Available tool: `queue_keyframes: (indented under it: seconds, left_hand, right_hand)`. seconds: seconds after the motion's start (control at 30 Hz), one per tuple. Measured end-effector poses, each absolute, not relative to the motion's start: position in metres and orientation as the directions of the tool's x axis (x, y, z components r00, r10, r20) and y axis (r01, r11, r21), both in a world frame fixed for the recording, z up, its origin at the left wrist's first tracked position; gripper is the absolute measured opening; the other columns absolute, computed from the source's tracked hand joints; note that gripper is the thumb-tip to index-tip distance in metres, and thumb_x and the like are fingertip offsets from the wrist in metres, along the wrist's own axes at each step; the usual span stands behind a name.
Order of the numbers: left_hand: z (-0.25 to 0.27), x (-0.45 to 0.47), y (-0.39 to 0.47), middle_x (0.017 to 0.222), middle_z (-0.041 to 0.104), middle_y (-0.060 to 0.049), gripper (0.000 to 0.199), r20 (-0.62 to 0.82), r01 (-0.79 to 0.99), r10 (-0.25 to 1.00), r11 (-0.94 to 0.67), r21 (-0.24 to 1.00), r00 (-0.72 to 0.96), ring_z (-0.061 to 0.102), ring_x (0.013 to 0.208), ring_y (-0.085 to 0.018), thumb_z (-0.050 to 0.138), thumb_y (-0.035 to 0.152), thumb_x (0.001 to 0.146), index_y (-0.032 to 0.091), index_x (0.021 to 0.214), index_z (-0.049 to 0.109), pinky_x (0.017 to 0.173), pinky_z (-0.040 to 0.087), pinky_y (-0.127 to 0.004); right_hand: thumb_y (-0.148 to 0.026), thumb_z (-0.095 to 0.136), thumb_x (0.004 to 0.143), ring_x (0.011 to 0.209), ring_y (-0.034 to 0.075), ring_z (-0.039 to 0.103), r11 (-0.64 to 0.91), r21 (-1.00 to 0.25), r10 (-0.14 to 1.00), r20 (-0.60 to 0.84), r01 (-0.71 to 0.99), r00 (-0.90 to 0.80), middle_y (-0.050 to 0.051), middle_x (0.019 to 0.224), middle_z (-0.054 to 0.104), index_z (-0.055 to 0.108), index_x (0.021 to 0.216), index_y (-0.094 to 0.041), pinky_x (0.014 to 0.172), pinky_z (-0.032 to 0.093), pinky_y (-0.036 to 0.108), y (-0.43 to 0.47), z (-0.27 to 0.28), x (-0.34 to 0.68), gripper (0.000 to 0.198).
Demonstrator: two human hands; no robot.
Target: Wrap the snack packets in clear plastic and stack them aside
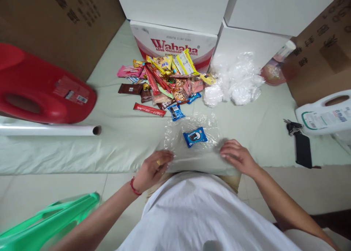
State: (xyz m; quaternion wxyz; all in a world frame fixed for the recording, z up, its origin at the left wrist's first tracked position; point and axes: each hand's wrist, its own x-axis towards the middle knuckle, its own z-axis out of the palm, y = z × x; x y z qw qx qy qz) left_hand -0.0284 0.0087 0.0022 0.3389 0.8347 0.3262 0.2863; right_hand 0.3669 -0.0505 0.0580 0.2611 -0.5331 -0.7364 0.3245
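A thin clear plastic film [175,145] lies spread on the cloth in front of me, wrinkled along its edges. On top of it rests one small blue snack packet [195,136] with a dark picture on its front. The fingers of my left hand [155,167] are curled closed on the film's near left corner. At the near right corner my right hand [238,156] has its fingertips pinched on the edge. Just beyond the film lies another blue packet [176,112]. A red stick-shaped packet [149,109] sits to its left.
Behind is a heap of mixed snack packets [161,81] against a Wahaha carton [175,42]. White crumpled plastic bags [241,86] lie right of it. A red jug [46,86] and a white roll [49,129] stand left; a white bottle [326,112] and keys with black case [302,148] lie right.
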Motion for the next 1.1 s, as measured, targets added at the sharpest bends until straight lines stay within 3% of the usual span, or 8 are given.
queue_keyframes:
  seconds: [0.13,0.3,0.4,0.5,0.63,0.77,0.9,1.1]
  left_hand:
    - [0.019,-0.019,0.027,0.084,0.076,-0.004,0.035,-0.049,0.463,0.925,-0.142,0.875,0.377,0.070,0.074,-0.018,0.055,0.049,0.101,0.021,0.088,0.071,0.066,0.056,-0.028]
    - [0.020,-0.003,0.059,0.073,0.064,-0.001,0.037,-0.204,0.443,0.968,0.119,0.888,0.148,0.056,0.063,-0.014,0.062,0.055,0.090,0.019,0.083,0.067,0.060,0.047,-0.026]
    - [0.020,-0.001,0.066,0.100,0.067,-0.009,0.031,-0.004,0.581,0.997,0.045,0.812,-0.071,0.064,0.082,-0.021,0.068,0.043,0.081,0.018,0.099,0.070,0.073,0.057,-0.035]
    - [0.032,0.005,0.048,0.119,0.062,-0.016,0.032,0.455,0.734,0.867,-0.173,0.656,-0.202,0.063,0.116,-0.032,0.066,0.031,0.084,0.018,0.112,0.067,0.095,0.057,-0.052]
    - [0.054,0.036,0.003,0.127,0.070,-0.008,0.045,0.771,0.641,0.607,-0.672,0.370,0.192,0.063,0.130,-0.029,0.061,0.017,0.089,0.033,0.131,0.061,0.111,0.051,-0.055]
    - [0.051,0.080,0.000,0.148,0.067,-0.005,0.051,0.390,0.517,0.622,-0.782,0.348,0.679,0.056,0.145,-0.025,0.047,0.022,0.101,0.032,0.150,0.058,0.128,0.034,-0.051]
    - [0.031,0.090,0.033,0.155,0.061,-0.009,0.049,0.186,0.643,0.753,-0.642,0.416,0.631,0.054,0.147,-0.030,0.040,0.032,0.109,0.026,0.155,0.055,0.132,0.018,-0.065]
    - [0.016,0.063,0.049,0.164,0.051,-0.005,0.049,0.148,0.638,0.745,-0.642,0.424,0.651,0.046,0.153,-0.031,0.038,0.035,0.111,0.039,0.160,0.046,0.129,0.001,-0.076]
  right_hand:
    - [-0.049,0.062,0.100,0.083,0.020,0.065,0.085,-0.823,0.986,-0.012,0.561,-0.167,0.006,0.091,0.073,0.077,0.097,-0.022,0.080,0.052,0.034,0.001,0.078,0.366,0.031]
    - [-0.065,0.068,0.084,0.065,0.014,0.051,-0.156,-0.843,0.983,-0.182,0.514,-0.001,0.002,0.074,0.064,0.074,0.090,-0.017,0.061,0.039,0.026,0.057,0.061,0.362,0.049]
    - [-0.067,0.068,0.078,0.059,0.012,0.044,-0.251,-0.770,0.957,-0.290,0.587,0.028,-0.001,0.063,0.056,0.072,0.082,-0.016,0.056,0.034,0.025,0.068,0.044,0.361,0.052]
    - [-0.063,0.065,0.079,0.059,0.013,0.044,-0.282,-0.704,0.939,-0.340,0.652,0.039,-0.001,0.063,0.056,0.070,0.078,-0.016,0.057,0.033,0.026,0.064,0.034,0.362,0.047]
    - [-0.055,0.063,0.081,0.062,0.015,0.050,-0.276,-0.681,0.943,-0.329,0.679,0.053,0.002,0.068,0.063,0.072,0.083,-0.017,0.059,0.036,0.026,0.057,0.035,0.362,0.039]
    - [-0.053,0.059,0.086,0.062,0.015,0.052,-0.261,-0.628,0.944,-0.326,0.733,0.056,0.001,0.068,0.064,0.072,0.084,-0.018,0.060,0.037,0.027,0.061,0.044,0.363,0.038]
    - [-0.040,0.057,0.089,0.074,0.020,0.059,-0.175,-0.398,0.942,-0.335,0.901,0.034,0.005,0.082,0.070,0.075,0.094,-0.019,0.069,0.044,0.030,0.069,0.061,0.365,0.029]
    - [-0.030,0.051,0.101,0.117,0.034,0.056,0.138,-0.197,0.990,0.033,0.971,-0.134,0.018,0.126,0.070,0.072,0.128,-0.014,0.105,0.044,0.045,0.112,0.097,0.328,0.038]
